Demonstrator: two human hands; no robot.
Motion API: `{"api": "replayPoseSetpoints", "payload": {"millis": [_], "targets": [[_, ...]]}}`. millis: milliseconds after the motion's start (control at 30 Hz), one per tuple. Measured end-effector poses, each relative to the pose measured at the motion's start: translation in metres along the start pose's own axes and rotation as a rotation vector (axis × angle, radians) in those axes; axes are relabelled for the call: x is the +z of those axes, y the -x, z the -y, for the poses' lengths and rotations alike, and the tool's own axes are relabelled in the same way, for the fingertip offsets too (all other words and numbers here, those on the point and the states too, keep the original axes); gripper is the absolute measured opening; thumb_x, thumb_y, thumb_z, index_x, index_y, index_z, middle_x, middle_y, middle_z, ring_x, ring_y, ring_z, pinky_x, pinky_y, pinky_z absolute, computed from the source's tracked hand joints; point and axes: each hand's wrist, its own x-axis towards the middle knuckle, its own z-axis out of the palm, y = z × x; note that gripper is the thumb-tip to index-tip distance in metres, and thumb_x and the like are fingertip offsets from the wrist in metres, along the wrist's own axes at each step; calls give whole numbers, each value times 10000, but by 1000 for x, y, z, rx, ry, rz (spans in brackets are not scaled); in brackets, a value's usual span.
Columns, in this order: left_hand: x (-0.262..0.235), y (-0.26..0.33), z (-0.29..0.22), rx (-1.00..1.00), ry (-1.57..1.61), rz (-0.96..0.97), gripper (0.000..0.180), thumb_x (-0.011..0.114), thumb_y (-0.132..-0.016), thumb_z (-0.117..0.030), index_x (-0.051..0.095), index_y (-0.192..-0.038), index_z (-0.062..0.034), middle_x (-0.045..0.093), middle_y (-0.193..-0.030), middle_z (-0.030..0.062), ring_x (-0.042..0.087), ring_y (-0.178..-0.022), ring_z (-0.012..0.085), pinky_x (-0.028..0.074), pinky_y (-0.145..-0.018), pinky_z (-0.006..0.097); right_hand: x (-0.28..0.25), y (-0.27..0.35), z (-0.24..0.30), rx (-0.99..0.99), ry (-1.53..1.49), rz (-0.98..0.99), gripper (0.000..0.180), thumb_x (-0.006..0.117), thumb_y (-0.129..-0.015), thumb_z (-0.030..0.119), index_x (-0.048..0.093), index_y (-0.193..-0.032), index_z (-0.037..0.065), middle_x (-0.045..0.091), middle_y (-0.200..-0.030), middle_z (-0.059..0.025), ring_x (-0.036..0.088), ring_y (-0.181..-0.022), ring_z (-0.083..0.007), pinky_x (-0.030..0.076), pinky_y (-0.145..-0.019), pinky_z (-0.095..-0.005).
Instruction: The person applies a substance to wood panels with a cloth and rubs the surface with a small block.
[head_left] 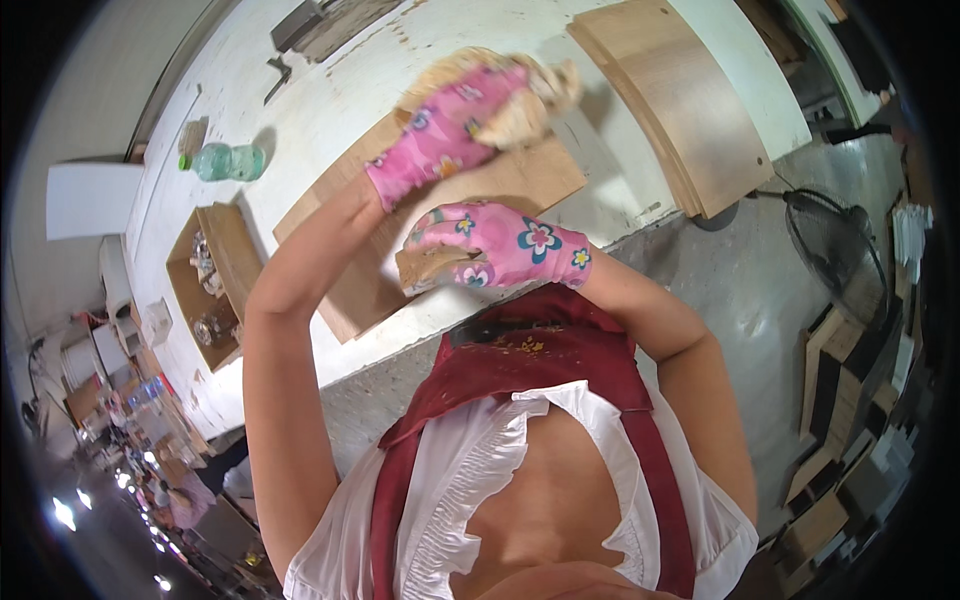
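Observation:
My left hand (455,125), in a pink flowered glove, is closed on a crumpled cream-coloured rag (525,118), blurred by motion, over the far part of a light brown wooden board (345,295). The board lies at a slant on the white table (330,120). Nearer to me, my right hand (505,243) wears a matching glove. Its fingers curl round a small tan piece (425,268) at the board's near edge; I cannot make out what kind of thing that is. Both hands and the rag hide part of the board.
Curved wooden boards (690,110) lie stacked at the right of the table. To the left are a green plastic bottle (228,162) and an open box (250,260) of small parts. A black fan (835,235) stands beyond the right edge. Dark tools (300,30) lie at the far side.

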Motion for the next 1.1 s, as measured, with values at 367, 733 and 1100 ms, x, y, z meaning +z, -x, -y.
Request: {"api": "replayPoseSetpoints", "payload": {"millis": [367,733,1100], "targets": [[-52,131,-78,-105,203,-12,678,607,-760,-155,404,-1406,-123,417,-1445,50,406,-1326,227,232,-1146,424,-24,34,2,181,-493,73,468,658,-823,351,579,-1222,118,558,-1262,-110,558,-1141,-256,473,-957,-378],[-44,143,-118,-95,309,-30,613,580,-698,13,564,-1286,-158,464,-1412,9,456,-1279,235,268,-1130,435,-62,-7,-6,467,-405,-689,504,539,-918,66,354,-1369,-59,471,-1315,-157,475,-1217,-210,378,-1048,-319],[-102,308,-140,-1274,22,-670,289,552,-929,-216,593,-1140,-23,642,-1056,124,621,-973,172,525,-861,318,-35,-5,-37,548,-374,-780,464,483,-920,24,380,-1372,16,475,-1309,-155,532,-1145,-201,453,-968,-291]]}}
